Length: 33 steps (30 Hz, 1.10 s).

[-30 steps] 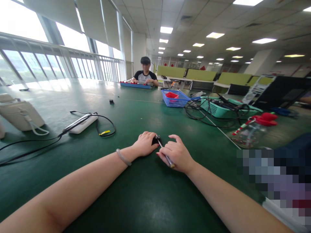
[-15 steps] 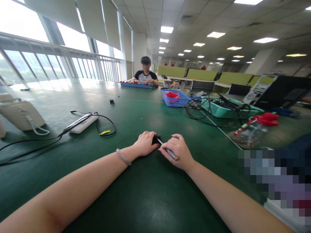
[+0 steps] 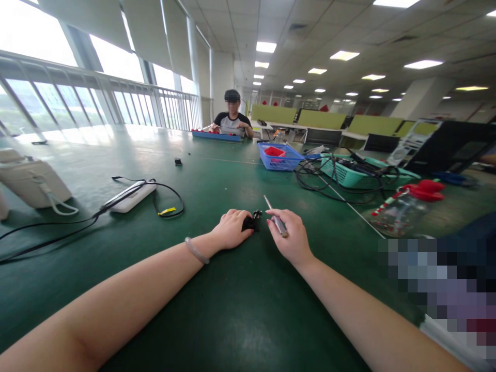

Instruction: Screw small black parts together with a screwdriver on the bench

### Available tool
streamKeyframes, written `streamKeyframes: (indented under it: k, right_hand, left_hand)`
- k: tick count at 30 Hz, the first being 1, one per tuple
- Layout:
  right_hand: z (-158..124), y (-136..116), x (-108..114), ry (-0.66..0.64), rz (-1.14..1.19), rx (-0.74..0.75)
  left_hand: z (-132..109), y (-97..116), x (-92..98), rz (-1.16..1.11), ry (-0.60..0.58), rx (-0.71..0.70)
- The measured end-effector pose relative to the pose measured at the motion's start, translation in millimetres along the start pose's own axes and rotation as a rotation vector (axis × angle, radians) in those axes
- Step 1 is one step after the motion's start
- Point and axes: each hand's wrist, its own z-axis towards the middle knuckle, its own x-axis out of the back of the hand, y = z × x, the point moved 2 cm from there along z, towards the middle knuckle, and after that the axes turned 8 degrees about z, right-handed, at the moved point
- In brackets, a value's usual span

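My left hand (image 3: 231, 228) rests on the green table (image 3: 217, 310), its fingers curled over a small black part (image 3: 251, 222) with a metal piece at its right end. My right hand (image 3: 291, 236) sits just to the right of the part and grips a thin metal screwdriver (image 3: 274, 217). The tool's tip points away from me, clear of the part. A pale bracelet (image 3: 196, 251) circles my left wrist.
To the left lie a white flat device with black cables (image 3: 129, 198) and a beige case (image 3: 33, 183). A blue basket (image 3: 279, 156), a teal basket of cables (image 3: 351, 173) and a red-lidded bottle (image 3: 406, 206) stand to the right. Another person (image 3: 232, 120) sits at the far end.
My right hand has drawn the screwdriver off the black part and swung its tip up and away from me. My left hand has stayed on the part.
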Motion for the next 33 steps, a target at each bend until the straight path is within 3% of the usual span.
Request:
streamKeyframes:
  k: [8, 20, 27, 33]
  right_hand:
    - [-0.2, 2.8, 3.9, 0.096, 0.124, -0.123]
    - [2.4, 31.7, -6.9, 0.015, 0.589, -0.416]
    - [1.6, 37.6, -8.5, 0.003, 0.511, -0.487]
    - [-1.3, 22.9, 0.3, 0.136, 0.404, -0.389]
  left_hand:
    - [0.3, -0.3, -0.5, 0.003, 0.022, -0.028]
    - [2.7, -0.8, 0.2, 0.01, 0.001, -0.053]
    - [4.2, -1.2, 1.1, 0.019, -0.005, -0.052]
    - [4.2, -2.3, 0.6, 0.0, 0.007, -0.052]
